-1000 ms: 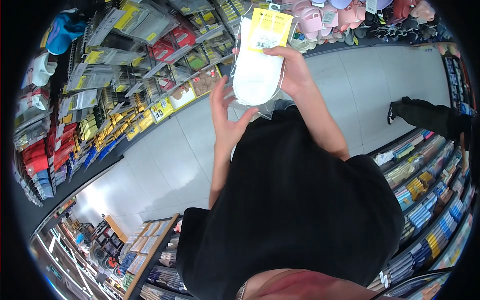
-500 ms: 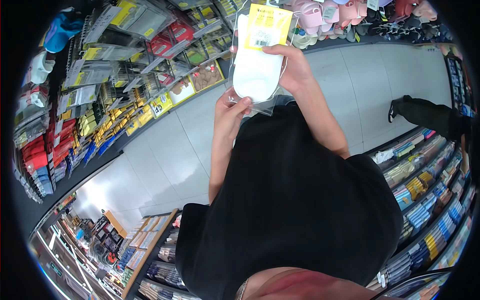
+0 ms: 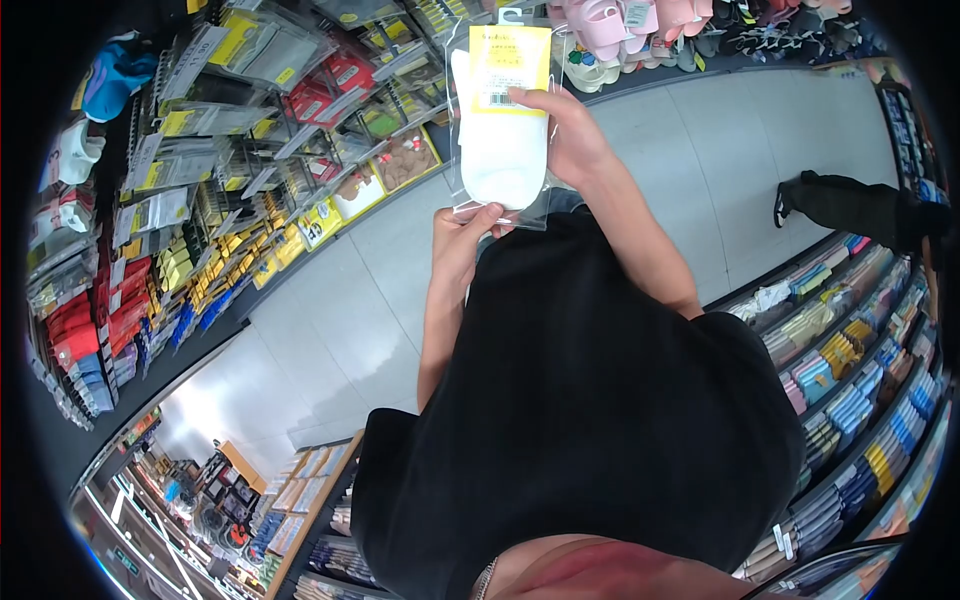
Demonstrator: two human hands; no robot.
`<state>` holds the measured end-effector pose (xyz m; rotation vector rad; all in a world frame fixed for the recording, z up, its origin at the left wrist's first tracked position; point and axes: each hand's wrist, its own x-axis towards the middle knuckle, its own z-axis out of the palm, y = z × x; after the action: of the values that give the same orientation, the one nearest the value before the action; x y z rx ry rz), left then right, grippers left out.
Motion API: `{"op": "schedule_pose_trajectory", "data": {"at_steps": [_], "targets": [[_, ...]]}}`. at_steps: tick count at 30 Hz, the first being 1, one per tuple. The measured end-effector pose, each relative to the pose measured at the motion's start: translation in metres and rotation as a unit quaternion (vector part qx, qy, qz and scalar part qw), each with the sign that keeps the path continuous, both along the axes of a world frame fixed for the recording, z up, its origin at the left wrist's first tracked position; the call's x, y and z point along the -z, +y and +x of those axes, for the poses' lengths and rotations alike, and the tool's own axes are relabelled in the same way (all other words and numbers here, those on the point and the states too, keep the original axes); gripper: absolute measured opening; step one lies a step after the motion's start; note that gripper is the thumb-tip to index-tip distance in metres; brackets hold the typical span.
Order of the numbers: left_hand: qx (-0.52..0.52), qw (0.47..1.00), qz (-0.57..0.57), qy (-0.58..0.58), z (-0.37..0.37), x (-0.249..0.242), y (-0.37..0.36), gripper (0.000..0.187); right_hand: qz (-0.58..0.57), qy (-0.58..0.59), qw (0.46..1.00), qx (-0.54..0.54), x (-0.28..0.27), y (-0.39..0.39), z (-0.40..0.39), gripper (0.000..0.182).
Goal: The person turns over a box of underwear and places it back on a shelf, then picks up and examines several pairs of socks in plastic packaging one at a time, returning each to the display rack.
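Note:
A pack of white socks (image 3: 505,165) in clear plastic is held up in front of me at the top middle. Its yellow label (image 3: 535,60) carries a barcode and small print, with a white hanger hook above. My left hand (image 3: 458,245) pinches the lower end of the wrapper, thumb on top. Gripping the right side, my right hand (image 3: 575,135) lays its thumb across the label near the barcode. The fingers behind the pack are mostly hidden.
Packaged goods (image 3: 265,50) hang on hooks at the left. Pink slippers (image 3: 600,25) hang at the top. Shelves of folded goods (image 3: 850,350) line the right. A person's dark-trousered leg (image 3: 850,205) stands on the grey tiled floor (image 3: 690,180).
The sock pack has shifted slightly left and down and stands straighter, its label now facing me more squarely. Both hands keep hold of it. The camera view has turned a little.

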<state>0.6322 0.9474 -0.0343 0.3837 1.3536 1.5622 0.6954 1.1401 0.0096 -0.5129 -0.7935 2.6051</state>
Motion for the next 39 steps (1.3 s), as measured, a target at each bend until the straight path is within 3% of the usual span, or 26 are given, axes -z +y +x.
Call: {"op": "schedule_pose_trajectory", "data": {"at_steps": [6, 8, 14, 18, 20, 22, 23, 25, 26, 28, 33, 35, 39], "targets": [[0.016, 1.000, 0.010, 0.020, 0.003, 0.003, -0.006, 0.025, -0.015, 0.004, 1.000, 0.012, 0.003, -0.008, 0.010, 0.031], [0.013, 1.000, 0.003, 0.026, 0.003, 0.008, -0.011, 0.025, -0.001, -0.043, 0.997, 0.061, 0.003, -0.017, 0.014, 0.032], [0.009, 0.999, -0.009, 0.035, 0.007, 0.032, -0.034, 0.021, 0.024, -0.105, 0.991, 0.075, 0.041, -0.037, 0.021, 0.037], [-0.032, 0.987, -0.054, 0.147, 0.008, 0.037, -0.051, 0.018, 0.030, -0.131, 0.988, 0.074, 0.064, -0.052, 0.023, 0.045], [-0.049, 0.973, -0.083, 0.207, 0.010, 0.039, -0.057, 0.017, 0.039, -0.207, 0.977, 0.043, 0.066, -0.061, 0.025, 0.053], [-0.042, 0.904, -0.097, 0.415, 0.010, 0.033, -0.058, 0.013, 0.055, -0.216, 0.975, 0.020, 0.070, -0.065, 0.026, 0.057], [-0.045, 0.904, -0.097, 0.413, 0.011, 0.031, -0.058, 0.013, 0.069, -0.225, 0.972, 0.000, 0.072, -0.066, 0.026, 0.061], [-0.051, 0.798, -0.072, 0.596, 0.012, 0.029, -0.057, 0.009, 0.061, -0.248, 0.967, 0.008, 0.077, -0.069, 0.025, 0.056], [-0.053, 0.799, -0.073, 0.595, 0.011, 0.027, -0.056, 0.009, 0.053, -0.269, 0.961, 0.017, 0.078, -0.070, 0.024, 0.051], [-0.018, 0.711, -0.064, 0.700, 0.009, 0.024, -0.052, 0.010, 0.052, -0.270, 0.962, 0.002, 0.068, -0.069, 0.021, 0.054], [-0.007, 0.672, -0.100, 0.734, -0.003, 0.028, -0.040, 0.010, 0.037, -0.178, 0.981, -0.061, 0.065, -0.057, 0.006, 0.063], [0.007, 0.661, -0.106, 0.743, -0.007, 0.029, -0.031, 0.010, 0.078, -0.193, 0.976, -0.071, 0.067, -0.051, -0.003, 0.076], [0.081, 0.612, -0.084, 0.782, -0.013, 0.028, -0.004, 0.012, 0.125, -0.247, 0.957, -0.086, 0.064, -0.035, -0.014, 0.071]]}}
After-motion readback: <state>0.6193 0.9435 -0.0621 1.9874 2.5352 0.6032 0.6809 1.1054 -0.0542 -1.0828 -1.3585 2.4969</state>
